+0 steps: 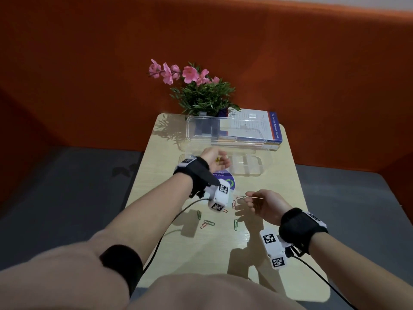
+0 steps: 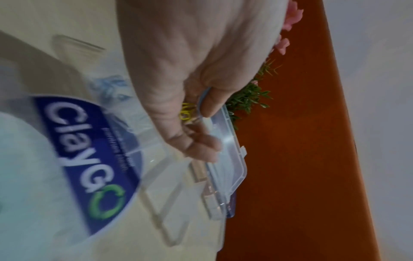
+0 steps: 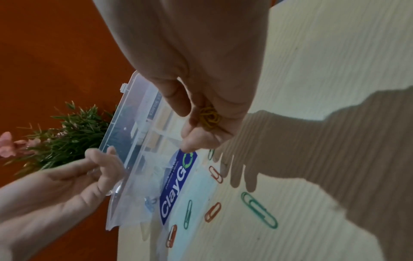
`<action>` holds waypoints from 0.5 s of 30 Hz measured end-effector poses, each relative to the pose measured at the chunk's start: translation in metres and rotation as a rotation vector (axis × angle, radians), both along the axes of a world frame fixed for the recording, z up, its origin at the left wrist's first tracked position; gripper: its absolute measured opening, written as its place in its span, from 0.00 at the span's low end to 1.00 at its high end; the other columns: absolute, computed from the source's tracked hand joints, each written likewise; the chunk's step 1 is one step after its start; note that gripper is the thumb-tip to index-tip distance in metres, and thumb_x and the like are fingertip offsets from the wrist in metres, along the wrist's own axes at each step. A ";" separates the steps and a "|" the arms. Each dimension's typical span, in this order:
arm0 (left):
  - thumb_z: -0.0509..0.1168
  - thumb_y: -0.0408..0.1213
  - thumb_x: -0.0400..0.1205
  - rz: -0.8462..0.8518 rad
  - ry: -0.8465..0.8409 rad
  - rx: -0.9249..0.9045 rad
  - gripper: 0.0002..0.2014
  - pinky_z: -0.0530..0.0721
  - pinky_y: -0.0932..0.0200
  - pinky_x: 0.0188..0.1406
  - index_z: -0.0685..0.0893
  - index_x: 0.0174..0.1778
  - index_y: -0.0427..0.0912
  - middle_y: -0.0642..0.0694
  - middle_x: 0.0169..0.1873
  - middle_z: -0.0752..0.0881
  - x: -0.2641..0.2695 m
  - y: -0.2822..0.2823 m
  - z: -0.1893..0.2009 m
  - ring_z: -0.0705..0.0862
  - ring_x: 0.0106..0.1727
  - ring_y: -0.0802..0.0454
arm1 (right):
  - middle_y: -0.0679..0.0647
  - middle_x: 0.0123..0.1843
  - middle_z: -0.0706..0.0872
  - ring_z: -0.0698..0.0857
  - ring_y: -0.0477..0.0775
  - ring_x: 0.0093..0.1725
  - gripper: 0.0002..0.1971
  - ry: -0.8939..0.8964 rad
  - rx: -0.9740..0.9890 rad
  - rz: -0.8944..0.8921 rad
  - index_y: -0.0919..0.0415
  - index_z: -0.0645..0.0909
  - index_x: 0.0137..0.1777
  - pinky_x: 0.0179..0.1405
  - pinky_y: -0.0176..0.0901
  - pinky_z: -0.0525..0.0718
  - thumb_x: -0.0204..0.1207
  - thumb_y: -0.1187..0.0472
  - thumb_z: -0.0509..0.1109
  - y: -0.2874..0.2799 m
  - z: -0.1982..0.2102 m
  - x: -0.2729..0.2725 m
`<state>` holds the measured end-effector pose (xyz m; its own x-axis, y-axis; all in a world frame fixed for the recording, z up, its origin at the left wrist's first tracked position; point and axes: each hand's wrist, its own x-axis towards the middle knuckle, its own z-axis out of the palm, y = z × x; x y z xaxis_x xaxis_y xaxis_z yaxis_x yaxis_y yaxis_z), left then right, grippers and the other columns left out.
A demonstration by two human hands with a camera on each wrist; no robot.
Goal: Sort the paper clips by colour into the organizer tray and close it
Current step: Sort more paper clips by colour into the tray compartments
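The clear organizer tray [image 1: 257,173] lies open on the table, its lid [image 1: 223,130] standing up behind it. My left hand [image 1: 220,158] hovers over the tray's left end, fingers curled round yellow paper clips [image 2: 186,113]. Blue paper clips [image 3: 148,204] lie in a left compartment. My right hand [image 1: 248,201] is nearer me, above the table, palm turned inward, pinching a small bunch of yellow paper clips [image 3: 209,117]. Loose on the table below it are green clips [image 1: 235,224] and orange-red clips [image 1: 233,204]; more lie to the left [image 1: 206,223].
A round blue ClayGo sticker [image 1: 230,183] marks the table just in front of the tray. A pot of pink flowers [image 1: 201,90] and a book [image 1: 268,130] stand behind the lid. The small table [image 1: 290,253] has floor on both sides and an orange wall beyond.
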<state>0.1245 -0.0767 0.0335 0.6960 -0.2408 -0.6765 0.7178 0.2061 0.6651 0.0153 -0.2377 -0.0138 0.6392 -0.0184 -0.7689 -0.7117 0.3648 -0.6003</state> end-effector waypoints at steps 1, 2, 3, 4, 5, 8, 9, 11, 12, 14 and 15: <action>0.48 0.27 0.87 -0.021 -0.002 0.013 0.11 0.85 0.54 0.43 0.75 0.47 0.30 0.37 0.37 0.75 0.006 -0.003 0.004 0.78 0.36 0.46 | 0.62 0.37 0.80 0.79 0.52 0.25 0.09 0.005 0.020 -0.011 0.67 0.74 0.47 0.17 0.36 0.78 0.80 0.69 0.52 -0.003 -0.001 -0.002; 0.48 0.30 0.88 -0.055 0.001 0.020 0.12 0.84 0.52 0.52 0.75 0.57 0.28 0.34 0.43 0.78 0.012 -0.006 0.007 0.81 0.42 0.42 | 0.63 0.37 0.80 0.81 0.54 0.25 0.08 0.010 0.042 -0.025 0.67 0.73 0.48 0.18 0.37 0.79 0.79 0.69 0.52 -0.005 -0.001 -0.003; 0.49 0.34 0.89 -0.090 0.002 0.038 0.17 0.81 0.48 0.60 0.72 0.67 0.27 0.30 0.52 0.79 0.017 -0.009 0.008 0.83 0.52 0.37 | 0.63 0.37 0.81 0.82 0.55 0.26 0.07 0.013 0.053 -0.038 0.67 0.72 0.48 0.19 0.38 0.81 0.79 0.70 0.52 -0.008 -0.001 -0.003; 0.49 0.37 0.89 -0.125 0.004 0.058 0.21 0.76 0.45 0.68 0.67 0.74 0.27 0.28 0.64 0.77 0.020 -0.010 0.010 0.79 0.65 0.33 | 0.63 0.37 0.81 0.82 0.57 0.29 0.08 0.014 0.051 -0.048 0.67 0.72 0.48 0.21 0.40 0.83 0.80 0.70 0.52 -0.010 0.001 -0.003; 0.49 0.39 0.89 -0.146 0.002 0.076 0.24 0.70 0.44 0.74 0.62 0.78 0.27 0.27 0.73 0.71 0.022 -0.011 0.012 0.72 0.75 0.31 | 0.64 0.38 0.81 0.82 0.58 0.33 0.08 0.015 0.043 -0.052 0.68 0.73 0.48 0.23 0.40 0.85 0.80 0.70 0.51 -0.012 0.003 -0.001; 0.49 0.41 0.88 -0.159 -0.005 0.096 0.29 0.57 0.45 0.82 0.55 0.83 0.30 0.31 0.84 0.54 0.023 -0.012 0.012 0.53 0.85 0.34 | 0.67 0.44 0.81 0.83 0.59 0.40 0.10 -0.018 0.035 -0.043 0.71 0.73 0.52 0.25 0.40 0.87 0.82 0.69 0.50 -0.015 0.014 0.008; 0.48 0.42 0.87 -0.149 -0.010 0.092 0.29 0.54 0.46 0.83 0.54 0.84 0.32 0.32 0.85 0.51 0.023 -0.012 0.013 0.49 0.86 0.35 | 0.67 0.45 0.80 0.83 0.59 0.41 0.10 -0.037 0.041 -0.032 0.71 0.73 0.53 0.27 0.41 0.88 0.82 0.70 0.50 -0.015 0.020 0.013; 0.48 0.41 0.88 -0.113 -0.039 0.066 0.28 0.50 0.47 0.83 0.55 0.84 0.35 0.34 0.84 0.48 0.020 -0.009 0.013 0.46 0.86 0.37 | 0.64 0.45 0.78 0.82 0.59 0.42 0.10 -0.069 0.061 -0.013 0.72 0.71 0.57 0.34 0.43 0.89 0.82 0.71 0.50 -0.016 0.032 0.026; 0.48 0.40 0.88 -0.101 -0.065 0.061 0.27 0.50 0.46 0.83 0.57 0.83 0.35 0.34 0.84 0.50 0.017 -0.005 0.014 0.48 0.85 0.36 | 0.63 0.44 0.77 0.81 0.58 0.42 0.11 -0.084 0.077 -0.006 0.72 0.69 0.60 0.39 0.45 0.87 0.82 0.71 0.50 -0.016 0.037 0.035; 0.48 0.41 0.88 -0.090 -0.144 0.100 0.26 0.59 0.46 0.82 0.62 0.82 0.36 0.34 0.82 0.62 0.008 0.006 0.016 0.62 0.83 0.35 | 0.61 0.43 0.75 0.79 0.57 0.41 0.14 -0.113 0.090 0.008 0.72 0.66 0.65 0.46 0.47 0.82 0.81 0.72 0.50 -0.011 0.047 0.054; 0.48 0.42 0.88 -0.090 -0.189 0.137 0.25 0.65 0.46 0.80 0.65 0.81 0.36 0.34 0.79 0.68 0.003 0.014 0.016 0.68 0.80 0.37 | 0.61 0.43 0.75 0.79 0.57 0.41 0.14 -0.128 0.071 0.028 0.72 0.66 0.66 0.47 0.47 0.82 0.81 0.72 0.51 -0.006 0.051 0.064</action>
